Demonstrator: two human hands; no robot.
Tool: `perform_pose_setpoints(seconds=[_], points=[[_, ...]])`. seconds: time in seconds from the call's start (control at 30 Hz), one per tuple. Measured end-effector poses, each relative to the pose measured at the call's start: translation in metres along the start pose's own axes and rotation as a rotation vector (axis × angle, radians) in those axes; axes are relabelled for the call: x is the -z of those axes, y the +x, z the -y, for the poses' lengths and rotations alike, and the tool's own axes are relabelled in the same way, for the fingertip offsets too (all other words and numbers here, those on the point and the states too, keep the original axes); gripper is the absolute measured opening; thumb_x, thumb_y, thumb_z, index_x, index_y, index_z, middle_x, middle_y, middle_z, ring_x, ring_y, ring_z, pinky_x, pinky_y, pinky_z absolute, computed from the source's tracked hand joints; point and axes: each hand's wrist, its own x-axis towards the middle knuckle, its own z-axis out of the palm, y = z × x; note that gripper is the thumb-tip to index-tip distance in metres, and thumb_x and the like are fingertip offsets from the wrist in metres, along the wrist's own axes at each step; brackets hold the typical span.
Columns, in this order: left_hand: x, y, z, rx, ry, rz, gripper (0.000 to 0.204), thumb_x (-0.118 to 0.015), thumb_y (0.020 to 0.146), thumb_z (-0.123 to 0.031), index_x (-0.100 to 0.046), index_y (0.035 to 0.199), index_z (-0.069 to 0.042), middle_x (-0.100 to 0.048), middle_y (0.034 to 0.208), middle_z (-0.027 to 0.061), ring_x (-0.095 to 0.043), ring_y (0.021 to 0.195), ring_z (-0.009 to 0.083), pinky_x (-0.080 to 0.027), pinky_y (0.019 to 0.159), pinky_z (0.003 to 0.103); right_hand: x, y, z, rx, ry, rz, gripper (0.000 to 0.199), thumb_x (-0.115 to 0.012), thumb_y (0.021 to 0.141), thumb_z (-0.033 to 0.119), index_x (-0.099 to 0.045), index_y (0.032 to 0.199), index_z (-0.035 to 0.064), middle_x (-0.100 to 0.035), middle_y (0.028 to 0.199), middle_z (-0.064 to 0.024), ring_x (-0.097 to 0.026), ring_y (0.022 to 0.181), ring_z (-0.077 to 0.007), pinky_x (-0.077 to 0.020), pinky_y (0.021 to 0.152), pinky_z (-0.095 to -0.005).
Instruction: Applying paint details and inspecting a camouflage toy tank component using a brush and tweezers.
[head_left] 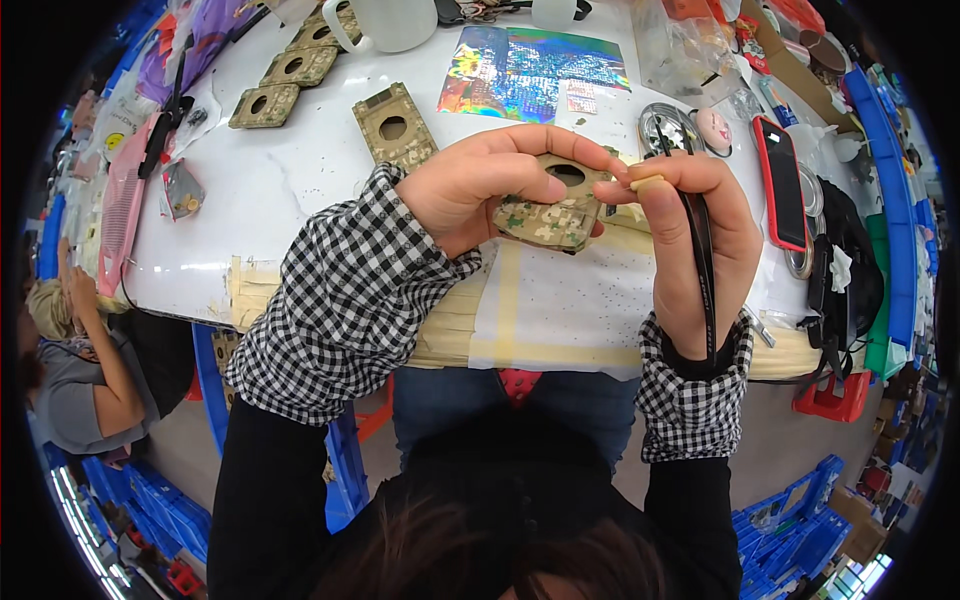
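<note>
My left hand [470,190] grips a camo case [550,215], thumb across its face, fingers curled behind, up above the taped pad [560,305] at the near table [290,180] edge. My right hand [690,240] is closed round a thin black tool [703,270], which runs down my palm toward the cuff; thumb and forefinger pinch its pale tip [645,183] right at the case's upper right corner, by the round hole.

To do this cleanly, I reckon the case has to stay dead steady: left thumb pressing flat, no twisting. The tip should meet the edge at a shallow angle, with light pressure, so the patterned skin doesn't lift or scratch. Small movements from the fingertips, not the wrist.

Count time. Camo cases: one in hand, one loose case [395,125] lying just beyond my left knuckles, and a row [290,70] of what look like four more toward the far left, the farthest partly behind a white jug [390,22]. So about six, I judge. One tool. One shiny sheet [530,75] beyond the hands. One red phone [780,180] at the right. One other person [80,350] sits low at my left.
</note>
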Motion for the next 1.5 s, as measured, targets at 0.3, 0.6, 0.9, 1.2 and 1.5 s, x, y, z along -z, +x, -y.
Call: perform_pose_setpoints(seconds=[0.3,0.6,0.9,1.2,1.5], points=[[0.000,0.000,0.001,0.001,0.000,-0.007,0.050,-0.053,0.081,-0.011,-0.044,0.128,0.002,-0.057,0.118,0.0171,-0.062,0.103,0.0303,-0.051,0.091,0.037,0.000,0.000,0.000,-0.007,0.008,0.003,0.006,-0.056,0.092,0.002,-0.056,0.097,-0.0028,-0.065,0.087,-0.0088,-0.062,0.082,-0.0110,-0.0479,0.075,-0.0216],[0.003,0.000,-0.001,-0.001,-0.055,0.011,0.042,-0.052,0.084,-0.007,-0.048,0.124,0.005,-0.058,0.116,0.0191,-0.063,0.102,0.0259,-0.053,0.089,0.034,0.010,-0.003,0.000,0.001,0.104,-0.161,0.009,-0.051,0.095,0.003,-0.054,0.099,-0.0045,-0.066,0.090,-0.0109,-0.064,0.087,-0.0142,-0.0479,0.080,-0.0245],[0.006,0.000,0.001,0.003,0.015,-0.052,0.046,-0.049,0.086,-0.018,-0.046,0.128,0.001,-0.053,0.120,0.0169,-0.061,0.104,0.0307,-0.053,0.082,0.035,0.052,-0.018,-0.012,0.213,-0.831,-0.259,0.009,-0.068,0.080,0.000,-0.062,0.087,0.0006,-0.063,0.082,-0.0112,-0.061,0.077,-0.0228,-0.0483,0.075,-0.0288],[0.016,0.004,0.001,-0.005,0.041,-0.103,0.044,-0.043,0.091,-0.017,-0.043,0.131,0.002,-0.052,0.125,0.0180,-0.059,0.109,0.0306,-0.050,0.090,0.034,0.052,-0.021,-0.026,0.215,-0.938,-0.076,0.021,-0.073,0.075,0.003,-0.063,0.093,0.0011,-0.062,0.087,-0.0141,-0.060,0.086,-0.0313,-0.0481,0.081,-0.0374],[0.019,0.003,0.001,-0.030,0.099,-0.149,0.043,-0.044,0.092,-0.016,-0.044,0.130,0.002,-0.052,0.124,0.0183,-0.059,0.109,0.0298,-0.051,0.092,0.034,0.050,-0.071,-0.002,-0.030,-0.510,-0.125,0.066,-0.049,0.093,0.051,-0.039,0.123,-0.0067,-0.062,0.107,-0.0232,-0.063,0.100,-0.0254,-0.0412,0.094,-0.0349]])
